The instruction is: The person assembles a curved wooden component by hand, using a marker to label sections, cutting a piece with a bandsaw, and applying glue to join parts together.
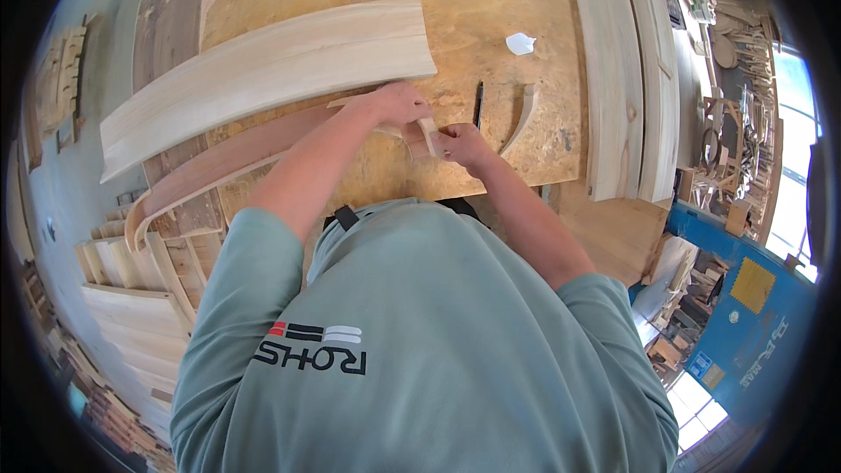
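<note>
Over the workbench (491, 0), a small pale wooden piece (429, 137) sits between my hands, near the end of a long curved wooden part (263, 142). My left hand (403, 103) is closed on the piece's far end, fingers bent downward. Its near end is pinched in my right hand (466, 145), with thumb and fingertips together. Where the piece meets the curved part, my left hand and forearm hide some of it, so I cannot tell whether they are joined. Right of my hands lie a black pen (479, 103) and a slim curved wooden piece (523, 120).
A wide pale board (272, 61) lies beyond the curved part. A white scrap (520, 44) rests farther back. Long planks (613, 70) run along the bench's right side. Stacked boards (131, 307) stand at the left, and a blue machine (745, 315) at the right.
</note>
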Demonstrator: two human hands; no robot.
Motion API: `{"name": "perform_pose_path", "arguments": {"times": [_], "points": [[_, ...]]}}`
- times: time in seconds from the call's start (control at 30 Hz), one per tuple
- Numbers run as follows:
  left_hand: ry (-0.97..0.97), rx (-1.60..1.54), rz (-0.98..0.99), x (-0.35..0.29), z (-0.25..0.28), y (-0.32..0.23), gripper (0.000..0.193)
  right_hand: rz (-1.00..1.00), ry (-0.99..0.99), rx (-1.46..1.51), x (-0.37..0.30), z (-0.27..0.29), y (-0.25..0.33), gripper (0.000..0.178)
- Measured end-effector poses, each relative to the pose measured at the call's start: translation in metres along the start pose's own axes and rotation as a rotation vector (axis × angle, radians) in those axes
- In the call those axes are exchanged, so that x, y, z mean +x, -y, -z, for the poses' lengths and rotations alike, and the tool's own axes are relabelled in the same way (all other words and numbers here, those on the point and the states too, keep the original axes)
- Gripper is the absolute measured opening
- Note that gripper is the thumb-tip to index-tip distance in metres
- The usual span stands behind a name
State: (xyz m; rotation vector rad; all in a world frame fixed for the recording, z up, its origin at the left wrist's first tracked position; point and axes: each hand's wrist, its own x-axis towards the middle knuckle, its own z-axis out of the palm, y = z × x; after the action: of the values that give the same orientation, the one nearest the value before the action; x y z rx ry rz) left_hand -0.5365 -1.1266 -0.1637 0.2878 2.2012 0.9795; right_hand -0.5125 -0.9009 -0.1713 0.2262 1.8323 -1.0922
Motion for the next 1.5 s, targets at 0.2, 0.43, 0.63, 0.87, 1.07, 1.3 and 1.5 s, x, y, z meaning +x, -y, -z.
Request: {"name": "perform_pose_path", "arguments": {"times": [0.2, 0.43, 0.63, 0.87, 1.07, 1.3, 1.5], "points": [[-0.073, -0.129, 0.094, 0.003, -0.005, 0.02, 0.063, -0.052, 0.043, 0.076, -0.016, 0.01, -0.011, 0.038], [-0.089, -0.151, 0.124, 0.001, -0.002, 0.008, 0.055, -0.01, 0.012, 0.044, -0.009, 0.006, -0.008, 0.037], [-0.129, -0.119, 0.136, 0.003, -0.008, 0.015, 0.057, 0.019, -0.021, 0.067, -0.019, 0.001, -0.019, 0.037], [-0.077, -0.152, 0.095, 0.012, -0.003, 0.023, 0.053, 0.07, -0.035, 0.056, -0.005, -0.003, -0.013, 0.036], [-0.097, -0.168, 0.054, 0.01, -0.009, 0.027, 0.051, 0.086, -0.06, 0.069, -0.006, -0.005, -0.005, 0.035], [-0.087, -0.179, 0.041, 0.006, -0.004, 0.02, 0.048, 0.089, -0.052, 0.074, -0.008, -0.012, -0.001, 0.035], [-0.093, -0.148, 0.044, 0.005, -0.004, 0.017, 0.047, 0.126, -0.073, 0.088, -0.002, -0.014, -0.012, 0.035]]}}
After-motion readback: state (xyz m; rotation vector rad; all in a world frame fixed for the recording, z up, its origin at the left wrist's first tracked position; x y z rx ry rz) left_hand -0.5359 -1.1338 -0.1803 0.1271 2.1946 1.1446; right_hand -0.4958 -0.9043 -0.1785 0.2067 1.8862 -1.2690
